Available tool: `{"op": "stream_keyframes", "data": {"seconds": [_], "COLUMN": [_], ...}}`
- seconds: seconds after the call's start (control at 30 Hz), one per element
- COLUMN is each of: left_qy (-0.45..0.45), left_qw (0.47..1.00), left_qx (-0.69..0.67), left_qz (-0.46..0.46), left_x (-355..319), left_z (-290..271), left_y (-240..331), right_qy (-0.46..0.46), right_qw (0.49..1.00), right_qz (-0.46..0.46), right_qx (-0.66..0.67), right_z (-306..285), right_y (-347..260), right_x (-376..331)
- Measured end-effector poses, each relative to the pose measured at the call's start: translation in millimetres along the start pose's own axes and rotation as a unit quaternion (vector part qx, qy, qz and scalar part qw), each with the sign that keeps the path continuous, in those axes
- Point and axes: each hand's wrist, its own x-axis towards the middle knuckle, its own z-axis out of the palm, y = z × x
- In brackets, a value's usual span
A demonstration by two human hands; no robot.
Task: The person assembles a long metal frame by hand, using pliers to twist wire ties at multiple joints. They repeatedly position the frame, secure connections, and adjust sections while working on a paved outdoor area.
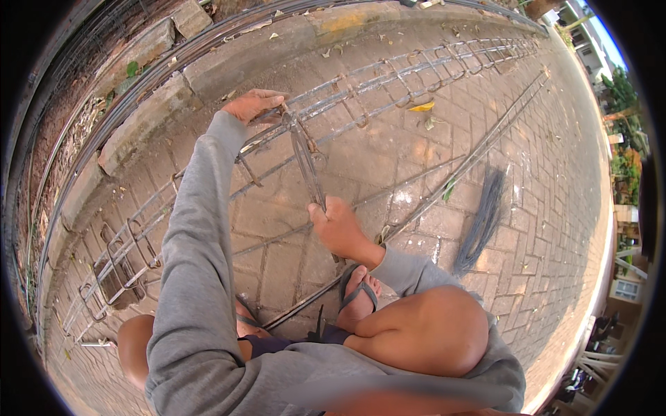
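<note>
A long rebar cage (388,78) of straight bars and square stirrups runs diagonally over the brick paving. My left hand (251,107) is at its far side, fingers closed around a bar or stirrup at one joint; the exact spot under the fingertips is hidden. In my closed right hand (340,227) are the handles of long metal pincers (305,156). Their jaw end meets the cage just beside my left fingertips. A rusty wire end sticks out near the jaws.
Grey tie wire (481,220) lies bundled on the paving to the right. Thin loose bars (479,149) cross the ground nearer me. Beyond the cage runs a concrete curb (232,62) with more long bars along it. Loose stirrups (128,253) stand at the cage's left part. My sandalled foot (359,290) is close below.
</note>
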Motion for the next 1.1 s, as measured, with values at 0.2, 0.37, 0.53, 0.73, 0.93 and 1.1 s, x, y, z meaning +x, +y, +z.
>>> {"op": "stream_keyframes", "data": {"seconds": [0.2, 0.37, 0.53, 0.73, 0.93, 1.1], "left_qy": [0.003, 0.025, 0.216, 0.392, 0.311, 0.246], "left_qw": [1.0, 0.996, 0.895, 0.839, 0.921, 0.964], "left_qx": [-0.009, 0.069, 0.388, 0.367, 0.233, 0.002], "left_qz": [-0.012, -0.051, 0.048, 0.087, -0.028, -0.097], "left_x": [-5.2, -15.1, -11.8, -65.8, -92.0, -71.5], "left_z": [6.5, 18.6, 53.8, 135.6, 160.7, 145.9], "left_y": [7.3, 24.5, 40.0, 41.3, 27.1, 19.4], "right_qy": [-0.051, -0.104, -0.08, -0.036, -0.017, -0.029], "right_qw": [0.996, 0.988, 0.971, 0.894, 0.874, 0.814], "right_qz": [0.07, 0.078, -0.046, -0.119, -0.15, -0.158], "right_qx": [0.024, 0.078, -0.219, -0.43, -0.462, -0.559], "right_z": [-12.8, -79.4, -153.1, -171.0, -165.7, -171.2], "right_y": [0.8, 8.6, 22.2, 9.8, 4.4, -5.0], "right_x": [0.3, -17.6, -20.4, -23.7, -13.4, -5.6]}}
